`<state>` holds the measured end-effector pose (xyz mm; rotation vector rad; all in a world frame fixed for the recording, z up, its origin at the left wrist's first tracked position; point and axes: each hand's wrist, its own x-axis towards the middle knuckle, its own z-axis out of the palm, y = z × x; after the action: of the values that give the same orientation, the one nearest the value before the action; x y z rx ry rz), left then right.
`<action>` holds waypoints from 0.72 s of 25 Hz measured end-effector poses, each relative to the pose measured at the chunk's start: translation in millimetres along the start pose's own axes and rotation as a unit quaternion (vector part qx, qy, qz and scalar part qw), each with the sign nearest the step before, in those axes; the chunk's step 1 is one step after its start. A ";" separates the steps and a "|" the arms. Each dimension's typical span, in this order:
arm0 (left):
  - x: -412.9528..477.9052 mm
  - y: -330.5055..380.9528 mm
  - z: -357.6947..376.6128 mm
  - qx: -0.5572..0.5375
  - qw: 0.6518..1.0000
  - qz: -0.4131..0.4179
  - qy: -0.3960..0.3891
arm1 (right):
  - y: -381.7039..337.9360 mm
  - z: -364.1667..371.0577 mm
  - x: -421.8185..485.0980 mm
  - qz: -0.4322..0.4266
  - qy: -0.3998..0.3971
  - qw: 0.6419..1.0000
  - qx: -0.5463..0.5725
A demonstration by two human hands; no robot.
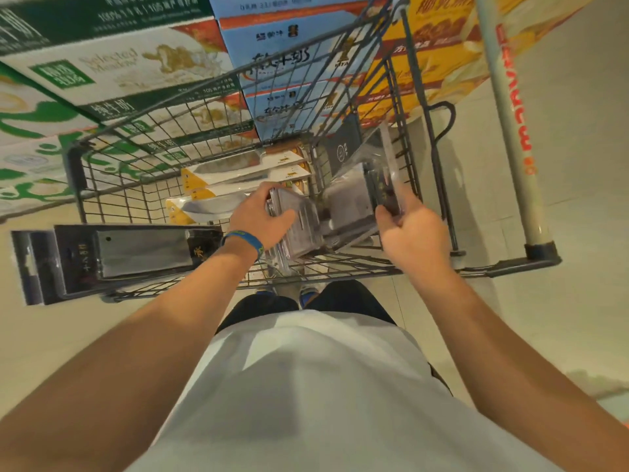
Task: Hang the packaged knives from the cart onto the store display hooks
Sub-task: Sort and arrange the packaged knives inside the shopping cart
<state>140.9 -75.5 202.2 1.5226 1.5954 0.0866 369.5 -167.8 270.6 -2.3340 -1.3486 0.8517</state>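
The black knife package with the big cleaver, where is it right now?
In the head view it lies at the left, across the near left corner of the cart, the black knife package sticking out past the rim, just left of the left hand.

Lighting's warm and kinda dim on my feed, edges fisheye-warped, whole frame a bit soft and smeary.

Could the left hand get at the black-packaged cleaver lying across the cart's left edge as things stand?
Probably not yet: the left hand is gripping clear knife packs. The black-packaged cleaver itself lies uncovered.
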 end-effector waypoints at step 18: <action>-18.2 -11.4 -6.4 -0.068 0.997 0.019 -0.029 | -55.0 37.9 -4.9 0.132 -0.183 0.972 -0.061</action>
<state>125.1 -90.0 208.9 1.4372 1.4849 0.1662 306.5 -145.0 272.4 -2.5827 -1.2678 1.3715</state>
